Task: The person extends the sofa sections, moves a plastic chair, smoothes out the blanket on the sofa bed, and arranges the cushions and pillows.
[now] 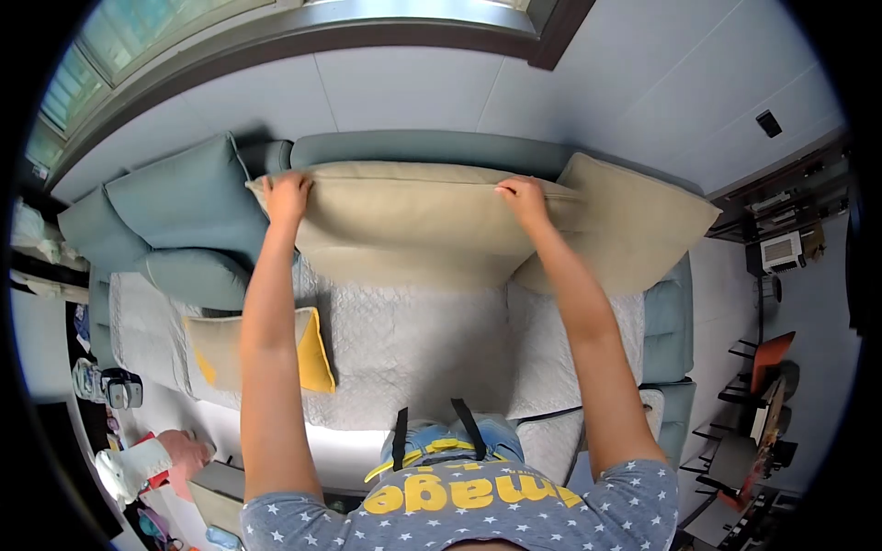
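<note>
A large beige cushion (pixel 413 216) stands against the sofa's green backrest (pixel 432 147). My left hand (pixel 287 197) grips its top edge near the left corner, fingers curled over the seam. Further right, my right hand (pixel 524 197) pinches the same top edge. Another beige cushion (pixel 634 220) leans at the right, partly behind the held one. Green cushions (pixel 188 202) are just left of my left hand. Below my left forearm, which partly covers it, lies a small beige and yellow pillow (pixel 315 354) on the quilted seat cover (pixel 413 340).
A window frame (pixel 367 35) runs along the wall above the sofa. Chairs and a table (pixel 758 432) stand at the far right. Pink and white plush items (pixel 184 455) and a low table (pixel 225 491) are at the lower left.
</note>
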`<state>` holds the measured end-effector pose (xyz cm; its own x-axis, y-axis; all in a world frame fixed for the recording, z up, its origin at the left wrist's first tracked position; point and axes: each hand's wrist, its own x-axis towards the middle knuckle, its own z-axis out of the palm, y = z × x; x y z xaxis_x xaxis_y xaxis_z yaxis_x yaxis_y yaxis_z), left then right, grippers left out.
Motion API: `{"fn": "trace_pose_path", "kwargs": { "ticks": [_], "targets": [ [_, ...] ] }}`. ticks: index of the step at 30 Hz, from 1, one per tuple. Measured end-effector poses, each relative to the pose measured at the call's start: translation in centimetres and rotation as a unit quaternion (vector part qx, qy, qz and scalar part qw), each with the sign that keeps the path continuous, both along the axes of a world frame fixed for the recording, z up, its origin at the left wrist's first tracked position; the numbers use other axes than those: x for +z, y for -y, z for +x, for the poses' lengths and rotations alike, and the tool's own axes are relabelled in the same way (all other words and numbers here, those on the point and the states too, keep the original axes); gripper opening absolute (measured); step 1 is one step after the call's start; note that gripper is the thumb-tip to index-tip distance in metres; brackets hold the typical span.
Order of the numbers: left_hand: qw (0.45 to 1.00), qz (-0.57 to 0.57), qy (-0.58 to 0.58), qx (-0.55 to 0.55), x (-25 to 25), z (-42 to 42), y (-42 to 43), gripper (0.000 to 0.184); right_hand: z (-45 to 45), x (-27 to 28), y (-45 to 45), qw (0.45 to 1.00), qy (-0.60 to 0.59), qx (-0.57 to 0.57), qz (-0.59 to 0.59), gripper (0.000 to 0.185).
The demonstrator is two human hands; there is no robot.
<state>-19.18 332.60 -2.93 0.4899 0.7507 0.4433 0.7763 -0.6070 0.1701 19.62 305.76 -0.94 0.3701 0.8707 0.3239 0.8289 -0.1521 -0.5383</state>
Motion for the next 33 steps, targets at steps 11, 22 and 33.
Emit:
{"fn": "trace_pose_path", "kwargs": {
  "ticks": [11,22,33],
  "targets": [
    [0.974,-0.2,-0.043,0.098,0.2,-2.4,-1.8,0.03,-2.9,2.1,-5.2,1.0,-0.009,-0.015,0.023,0.015],
    [0.984,0.084,-0.14,-0.075,0.1,8.3,7.9,0.053,-2.5,-0.6,-4.2,0.922,0.291,-0.244,-0.08,0.047],
    [0.956,-0.236,-0.147,-0.091,-3.6,10.7,5.4,0.077,0.7,-4.3,-6.0,0.967,-0.013,-0.102,-0.231,0.073]
  ]
}}
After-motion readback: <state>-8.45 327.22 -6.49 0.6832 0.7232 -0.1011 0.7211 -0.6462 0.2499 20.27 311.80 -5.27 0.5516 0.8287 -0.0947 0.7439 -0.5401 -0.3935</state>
